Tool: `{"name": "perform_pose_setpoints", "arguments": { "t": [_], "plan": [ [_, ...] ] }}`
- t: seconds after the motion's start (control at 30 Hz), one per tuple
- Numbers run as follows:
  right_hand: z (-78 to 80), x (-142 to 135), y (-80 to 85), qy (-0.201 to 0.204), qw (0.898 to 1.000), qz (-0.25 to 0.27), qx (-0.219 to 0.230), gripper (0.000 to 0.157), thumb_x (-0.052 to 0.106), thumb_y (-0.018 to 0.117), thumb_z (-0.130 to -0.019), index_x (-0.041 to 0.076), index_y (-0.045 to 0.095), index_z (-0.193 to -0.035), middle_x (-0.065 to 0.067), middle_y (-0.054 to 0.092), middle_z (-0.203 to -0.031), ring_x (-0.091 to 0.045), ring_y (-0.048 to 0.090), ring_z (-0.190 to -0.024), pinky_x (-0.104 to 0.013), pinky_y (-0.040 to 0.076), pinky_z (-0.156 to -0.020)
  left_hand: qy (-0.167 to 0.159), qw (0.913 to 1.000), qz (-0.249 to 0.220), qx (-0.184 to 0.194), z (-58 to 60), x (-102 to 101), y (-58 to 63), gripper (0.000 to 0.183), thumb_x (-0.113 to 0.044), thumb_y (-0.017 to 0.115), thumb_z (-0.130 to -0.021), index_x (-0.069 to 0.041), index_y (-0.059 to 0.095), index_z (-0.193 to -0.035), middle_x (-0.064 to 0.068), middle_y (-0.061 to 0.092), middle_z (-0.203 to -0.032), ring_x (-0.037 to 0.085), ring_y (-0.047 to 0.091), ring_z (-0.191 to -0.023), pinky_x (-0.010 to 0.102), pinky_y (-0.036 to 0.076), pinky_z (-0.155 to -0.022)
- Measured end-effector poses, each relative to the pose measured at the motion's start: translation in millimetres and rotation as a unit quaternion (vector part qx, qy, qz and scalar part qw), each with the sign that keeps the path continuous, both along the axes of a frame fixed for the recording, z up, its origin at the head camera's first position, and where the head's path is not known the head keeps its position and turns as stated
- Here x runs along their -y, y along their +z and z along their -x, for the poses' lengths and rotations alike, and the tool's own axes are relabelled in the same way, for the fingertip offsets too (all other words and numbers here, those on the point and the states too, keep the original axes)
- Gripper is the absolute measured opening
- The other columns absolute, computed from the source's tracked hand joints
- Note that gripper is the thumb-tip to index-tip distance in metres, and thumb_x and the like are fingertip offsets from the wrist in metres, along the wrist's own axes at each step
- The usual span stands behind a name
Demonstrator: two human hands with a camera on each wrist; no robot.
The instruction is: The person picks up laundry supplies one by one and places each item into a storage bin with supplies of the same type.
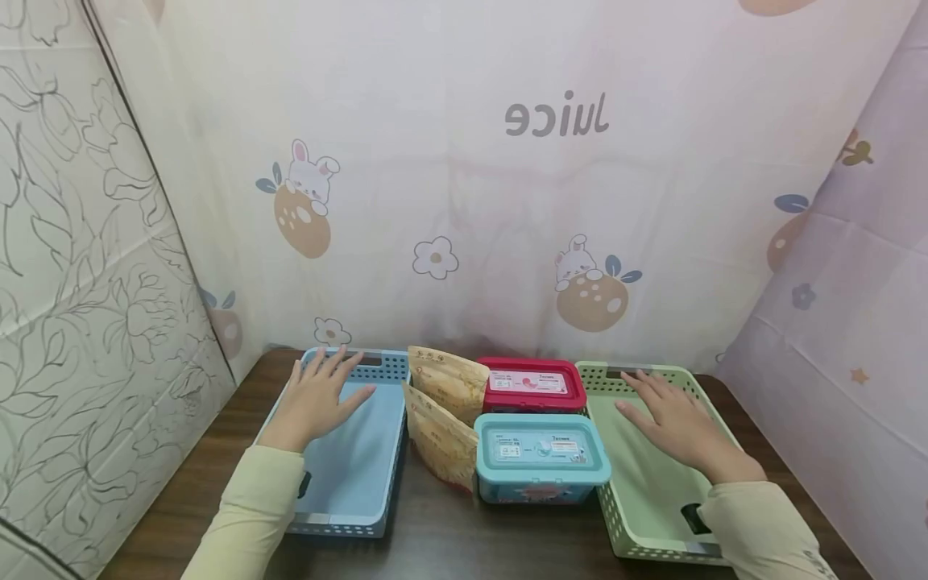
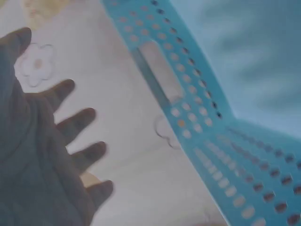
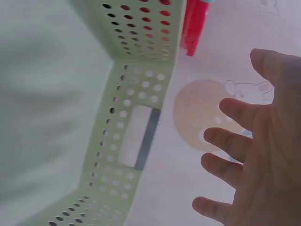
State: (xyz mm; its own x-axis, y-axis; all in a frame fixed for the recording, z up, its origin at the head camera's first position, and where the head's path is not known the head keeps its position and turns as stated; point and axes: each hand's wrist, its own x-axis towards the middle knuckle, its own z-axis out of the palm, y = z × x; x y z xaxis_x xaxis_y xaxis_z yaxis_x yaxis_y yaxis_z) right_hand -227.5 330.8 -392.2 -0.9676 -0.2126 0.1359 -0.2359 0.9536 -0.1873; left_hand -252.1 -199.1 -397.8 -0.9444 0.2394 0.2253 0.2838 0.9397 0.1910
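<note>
My left hand (image 1: 315,405) hovers over the blue basket (image 1: 355,519), its fingers spread and holding nothing. Over the green basket (image 1: 616,515) is my right hand (image 1: 677,423), also with spread fingers and nothing in it. Both wrist views show the left hand (image 2: 47,136) and the right hand (image 3: 258,146) apart from the perforated basket walls. Between the baskets stand two tan pouches, a rear pouch (image 1: 449,383) and a front pouch (image 1: 438,443). Beside them are a red-lidded box (image 1: 532,383) and, in front of it, a light-blue-lidded box (image 1: 542,451).
The dark wooden table (image 1: 464,540) carries everything. Behind it hangs a pale printed curtain (image 1: 464,201), with a line-drawn floral panel (image 1: 94,242) at left and another curtain (image 1: 841,362) at right. The two boxes stand close against the green basket's left side.
</note>
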Motion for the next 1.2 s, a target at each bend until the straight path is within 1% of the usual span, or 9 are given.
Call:
{"name": "perform_pose_setpoints", "arguments": {
  "t": [0.17, 0.37, 0.47, 0.67, 0.87, 0.93, 1.0, 1.13, 1.2],
  "plan": [
    [-3.4, 4, 8.7, 0.011, 1.000, 0.000, -0.001, 0.072, 0.057, 0.045, -0.102, 0.006, 0.041, -0.152, -0.030, 0.033, -0.153, -0.055, 0.028, -0.138, -0.079, 0.018, -0.103, 0.000, 1.0000, 0.000, 0.001, -4.9, -4, 8.3, 0.073, -0.060, 0.049, -0.098, -0.013, 0.041, -0.154, 0.020, 0.033, -0.158, 0.047, 0.020, -0.146, 0.070, 0.008, -0.114],
    [-8.2, 11, 17.5, 0.027, 1.000, 0.005, -0.008, 0.069, 0.055, 0.047, -0.102, 0.008, 0.043, -0.151, -0.028, 0.036, -0.153, -0.053, 0.029, -0.138, -0.080, 0.019, -0.102, -0.004, 0.9999, 0.008, -0.006, -6.2, -8, 13.7, 0.074, -0.061, 0.050, -0.097, -0.012, 0.043, -0.152, 0.019, 0.033, -0.158, 0.046, 0.019, -0.147, 0.070, 0.008, -0.114],
    [-10.0, 14, 20.5, 0.031, 0.999, 0.011, -0.004, 0.068, 0.056, 0.048, -0.101, 0.008, 0.043, -0.151, -0.027, 0.037, -0.153, -0.053, 0.029, -0.139, -0.080, 0.020, -0.102, -0.006, 1.0000, 0.006, -0.004, -7.0, -8, 14.7, 0.075, -0.062, 0.049, -0.097, -0.012, 0.043, -0.152, 0.019, 0.034, -0.158, 0.045, 0.021, -0.146, 0.069, 0.009, -0.115],
    [-12.1, 18, 23.1, 0.052, 0.997, 0.052, 0.033, 0.070, 0.055, 0.049, -0.101, 0.007, 0.042, -0.152, -0.026, 0.039, -0.153, -0.051, 0.035, -0.137, -0.075, 0.030, -0.102, -0.023, 0.9994, -0.025, 0.007, -8.5, -8, 14.3, 0.077, -0.066, 0.043, -0.098, -0.011, 0.044, -0.152, 0.019, 0.037, -0.156, 0.045, 0.030, -0.143, 0.069, 0.013, -0.114],
    [-14.7, 21, 25.4, 0.066, 0.995, 0.068, 0.025, 0.066, 0.050, 0.052, -0.102, 0.006, 0.043, -0.151, -0.025, 0.043, -0.150, -0.049, 0.039, -0.135, -0.072, 0.034, -0.102, -0.027, 0.9989, -0.037, 0.004, -10.7, -10, 14.0, 0.073, -0.061, 0.048, -0.098, -0.010, 0.046, -0.151, 0.019, 0.040, -0.155, 0.044, 0.034, -0.141, 0.068, 0.016, -0.114],
    [-15.9, 22, 26.1, 0.068, 0.995, 0.071, 0.025, 0.066, 0.050, 0.052, -0.102, 0.006, 0.043, -0.150, -0.025, 0.044, -0.149, -0.049, 0.040, -0.135, -0.072, 0.034, -0.102, -0.034, 0.9980, -0.052, 0.006, -12.0, -12, 14.5, 0.070, -0.057, 0.052, -0.098, -0.009, 0.047, -0.149, 0.020, 0.042, -0.153, 0.045, 0.037, -0.139, 0.068, 0.020, -0.113],
    [-17.5, 23, 26.5, 0.072, 0.994, 0.082, 0.030, 0.066, 0.050, 0.052, -0.102, 0.006, 0.043, -0.151, -0.024, 0.044, -0.149, -0.048, 0.039, -0.135, -0.071, 0.034, -0.103, -0.041, 0.9958, -0.080, 0.018, -13.6, -14, 15.5, 0.068, -0.053, 0.055, -0.098, -0.007, 0.048, -0.148, 0.021, 0.043, -0.152, 0.046, 0.039, -0.138, 0.068, 0.026, -0.111],
    [-20.7, 26, 27.2, 0.085, 0.989, 0.109, 0.046, 0.066, 0.050, 0.052, -0.102, 0.007, 0.043, -0.151, -0.022, 0.044, -0.150, -0.046, 0.039, -0.136, -0.070, 0.036, -0.103, -0.054, 0.9862, -0.149, 0.048, -15.4, -17, 16.9, 0.064, -0.047, 0.059, -0.098, -0.006, 0.050, -0.147, 0.021, 0.045, -0.150, 0.045, 0.041, -0.137, 0.067, 0.036, -0.106],
    [-21.5, 28, 27.4, 0.091, 0.988, 0.115, 0.046, 0.065, 0.050, 0.053, -0.102, 0.007, 0.044, -0.150, -0.021, 0.045, -0.149, -0.046, 0.040, -0.136, -0.070, 0.037, -0.102, -0.058, 0.9809, -0.175, 0.060, -15.0, -18, 16.4, 0.062, -0.044, 0.061, -0.098, -0.005, 0.050, -0.146, 0.020, 0.047, -0.149, 0.044, 0.041, -0.137, 0.066, 0.037, -0.106]
  ]
}}
